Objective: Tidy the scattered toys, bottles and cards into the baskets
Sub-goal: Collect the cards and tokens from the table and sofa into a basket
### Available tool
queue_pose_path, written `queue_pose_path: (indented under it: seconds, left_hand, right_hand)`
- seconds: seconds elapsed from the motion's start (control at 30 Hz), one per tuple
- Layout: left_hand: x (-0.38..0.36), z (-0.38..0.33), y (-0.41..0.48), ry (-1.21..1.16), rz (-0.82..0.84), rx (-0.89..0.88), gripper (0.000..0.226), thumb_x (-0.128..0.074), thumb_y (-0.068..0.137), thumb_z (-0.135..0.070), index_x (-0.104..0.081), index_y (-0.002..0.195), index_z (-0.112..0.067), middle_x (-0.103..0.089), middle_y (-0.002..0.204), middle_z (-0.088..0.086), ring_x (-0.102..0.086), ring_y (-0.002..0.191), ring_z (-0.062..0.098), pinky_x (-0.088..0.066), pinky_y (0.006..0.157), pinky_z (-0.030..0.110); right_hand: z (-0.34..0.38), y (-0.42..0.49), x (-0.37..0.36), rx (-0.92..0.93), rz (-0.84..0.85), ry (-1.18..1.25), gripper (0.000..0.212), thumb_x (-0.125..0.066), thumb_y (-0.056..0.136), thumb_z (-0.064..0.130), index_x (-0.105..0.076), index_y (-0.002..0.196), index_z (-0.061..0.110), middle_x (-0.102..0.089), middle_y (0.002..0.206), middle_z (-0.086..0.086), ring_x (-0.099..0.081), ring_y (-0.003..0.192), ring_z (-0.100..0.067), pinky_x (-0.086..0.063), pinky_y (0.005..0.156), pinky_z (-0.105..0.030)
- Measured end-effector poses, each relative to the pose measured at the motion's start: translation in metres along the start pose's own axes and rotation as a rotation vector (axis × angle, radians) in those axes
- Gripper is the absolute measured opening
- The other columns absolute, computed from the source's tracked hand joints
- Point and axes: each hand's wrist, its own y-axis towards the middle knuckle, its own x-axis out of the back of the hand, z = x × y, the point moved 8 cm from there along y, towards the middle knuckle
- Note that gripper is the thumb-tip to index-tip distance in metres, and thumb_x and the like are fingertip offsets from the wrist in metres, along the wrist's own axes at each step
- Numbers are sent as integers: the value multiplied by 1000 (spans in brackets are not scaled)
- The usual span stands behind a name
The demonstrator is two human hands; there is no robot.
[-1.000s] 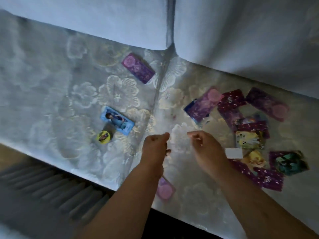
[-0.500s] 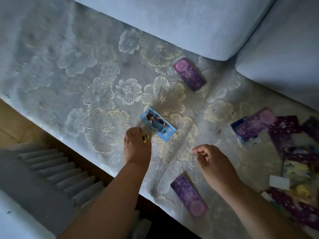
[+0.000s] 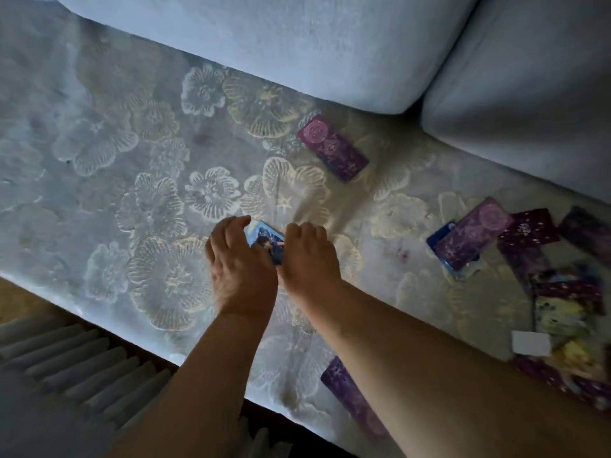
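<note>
Blue card (image 3: 267,240) with a dark-haired figure on it lies on the flowered sofa cover (image 3: 155,206), with both hands meeting over it. The left hand (image 3: 240,259) has its fingers spread and bent down over the card's left end. The right hand (image 3: 307,256) has its knuckles up and fingers curled at the card's right end. Their tips are hidden, so whether either hand actually grips the card cannot be told.

Beyond the hands and to their right a purple card (image 3: 332,147) lies face down, near the pale back cushion (image 3: 264,44). Another purple card (image 3: 347,391) lies under the right forearm, at the seat's front edge. Well off to the right of the right hand is a loose heap of cards (image 3: 542,269), overlapping, mostly purple. A small white card (image 3: 530,342) lies at the heap's near side.
</note>
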Motion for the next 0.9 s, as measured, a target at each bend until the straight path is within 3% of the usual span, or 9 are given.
queue_pose_path:
  seconds: [0.07,0.13,0.23,0.33,0.43,0.57,0.7,0.77,0.9]
  left_hand:
    - [-5,-15,15,-26,5,-78,44,-55,80,7,-56,123,-3,-53,129,18,-47,123,36,-28,101,21]
    - [-17,-28,29,-93,68,-79,43,-55,83,5,-56,124,-5,-54,128,16,-53,118,35,-37,98,30]
    - [-53,-50,50,-160,228,114,37,-53,92,-11,-55,130,-11,-59,128,8,-58,114,26,-39,91,26]
    - [-103,-69,74,-55,387,290,41,-51,96,-28,-55,131,-6,-60,129,16,-55,121,33,-43,100,32]
    - [-132,-85,98,19,353,441,65,-53,92,-51,-47,136,-4,-53,137,18,-50,127,34,-41,106,41]
    - [-153,-107,103,-8,241,533,73,-55,94,-41,-23,149,-4,-33,151,15,-32,140,30,-23,114,38]
    - [-163,-100,91,-171,209,495,46,-56,94,-30,-50,136,-13,-57,133,9,-57,121,25,-44,88,30]
    - [-157,-99,72,-207,215,438,29,-67,85,-31,-64,109,-15,-67,106,5,-65,98,24,-51,80,30]
    - [-131,-97,13,-271,241,348,21,-63,88,-22,-65,105,-11,-65,92,4,-61,80,22,-45,65,27]
  right_hand:
    - [-4,8,0,27,13,-44,30,-70,81,24,-57,105,12,-64,104,-10,-59,98,-28,-46,80,-36]
    - [-33,10,11,-66,30,138,23,-58,92,20,-56,112,9,-61,114,-14,-57,107,-31,-41,86,-34]
    - [-123,-2,52,-398,-83,309,27,-54,95,26,-58,109,3,-61,113,-21,-57,106,-35,-36,78,-33]
    - [-204,-36,95,-656,-230,346,32,-49,98,27,-59,102,-3,-61,101,-23,-58,101,-37,-34,73,-35]
    - [-251,-59,112,-820,-253,312,32,-48,99,27,-58,102,-3,-60,99,-22,-59,101,-37,-34,70,-31]
    - [-264,-52,96,-825,-271,112,48,-53,95,37,-52,119,-4,-57,118,-27,-53,111,-39,-40,88,-38]
    - [-255,-39,83,-788,-323,184,53,-61,88,33,-49,127,-2,-52,127,-25,-46,121,-38,-34,103,-42]
    - [-256,-45,85,-744,-368,325,49,-63,87,24,-50,127,0,-55,126,-21,-50,118,-35,-39,100,-40]
    - [-273,-81,94,-729,-407,572,24,-62,89,16,-44,104,13,-55,100,-6,-56,88,-25,-39,70,-27]
